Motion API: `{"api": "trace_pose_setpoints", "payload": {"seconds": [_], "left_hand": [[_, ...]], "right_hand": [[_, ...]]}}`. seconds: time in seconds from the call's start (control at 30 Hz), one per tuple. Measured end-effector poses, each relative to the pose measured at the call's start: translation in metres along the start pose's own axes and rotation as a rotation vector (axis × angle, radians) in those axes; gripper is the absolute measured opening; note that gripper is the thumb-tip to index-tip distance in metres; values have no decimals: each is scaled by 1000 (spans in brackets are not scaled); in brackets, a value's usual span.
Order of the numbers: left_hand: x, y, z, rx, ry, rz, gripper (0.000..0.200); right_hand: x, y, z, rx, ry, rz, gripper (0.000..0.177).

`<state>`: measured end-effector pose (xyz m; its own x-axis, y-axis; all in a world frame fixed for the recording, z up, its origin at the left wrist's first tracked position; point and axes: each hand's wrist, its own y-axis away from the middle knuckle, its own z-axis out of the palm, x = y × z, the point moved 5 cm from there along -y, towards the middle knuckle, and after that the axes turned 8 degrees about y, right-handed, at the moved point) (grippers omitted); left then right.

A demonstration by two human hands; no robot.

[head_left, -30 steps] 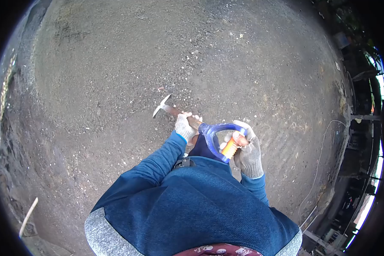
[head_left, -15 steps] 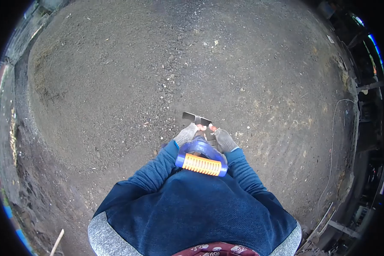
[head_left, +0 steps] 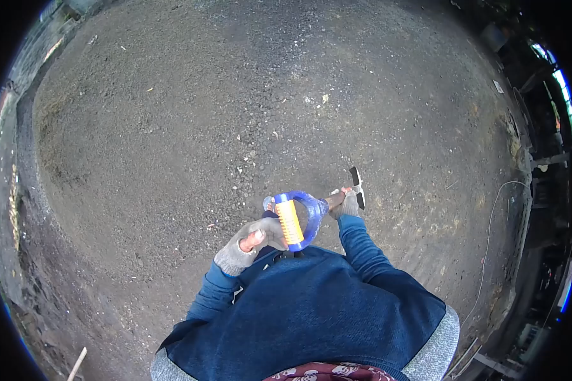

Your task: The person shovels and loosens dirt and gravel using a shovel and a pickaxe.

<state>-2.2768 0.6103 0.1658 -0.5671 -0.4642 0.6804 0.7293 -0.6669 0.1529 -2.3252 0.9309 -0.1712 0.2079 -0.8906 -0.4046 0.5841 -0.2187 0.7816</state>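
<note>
A shovel with a blue D-shaped handle (head_left: 318, 216) and a ribbed orange grip (head_left: 290, 222) lies slantwise in front of my body. Its dark blade (head_left: 358, 184), with a pale edge, shows at the right, close over the ground. My right hand (head_left: 346, 203), in a grey fingerless glove, is closed around the shaft just above the blade. In a matching glove, my left hand (head_left: 251, 241) is at the left side of the orange grip, thumb apart and fingers stretched toward it, slightly blurred.
Dark gritty ground (head_left: 171, 140) spreads all around, with small stones strewn ahead. Part of a foot (head_left: 269, 204) shows left of the handle. A thin cable (head_left: 491, 222) runs along the right. A pale stick (head_left: 77, 364) lies at the lower left.
My left hand has left the lower shaft and come back to the orange grip. The shovel has turned, its blade swinging right and its handle left. My right hand has moved right with it.
</note>
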Motion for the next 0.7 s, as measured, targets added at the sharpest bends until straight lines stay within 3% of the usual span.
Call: {"api": "trace_pose_setpoints", "payload": {"seconds": [0.07,0.17,0.2,0.3,0.4,0.5,0.53,0.7], "left_hand": [[31,-37,8,24,-239,12,56],[71,-88,1,239,-160,-9,45],[81,-103,-11,265,-130,18,36],[105,-136,-25,345,250,77,28],[130,-159,-49,391,453,60,25],[145,-184,-81,411,572,100,23],[152,-194,-90,494,579,116,20],[169,-283,-166,644,698,206,16]], "right_hand": [[-10,17,23,51,25,43,23],[-30,15,86,88,88,-16,23],[-32,5,100,8,123,-7,22],[-29,-36,148,70,48,151,17],[-27,-49,214,-30,169,91,16],[-14,-111,258,-149,186,220,13],[-14,-127,277,-184,240,171,10],[-28,-227,408,-177,478,249,14]]}}
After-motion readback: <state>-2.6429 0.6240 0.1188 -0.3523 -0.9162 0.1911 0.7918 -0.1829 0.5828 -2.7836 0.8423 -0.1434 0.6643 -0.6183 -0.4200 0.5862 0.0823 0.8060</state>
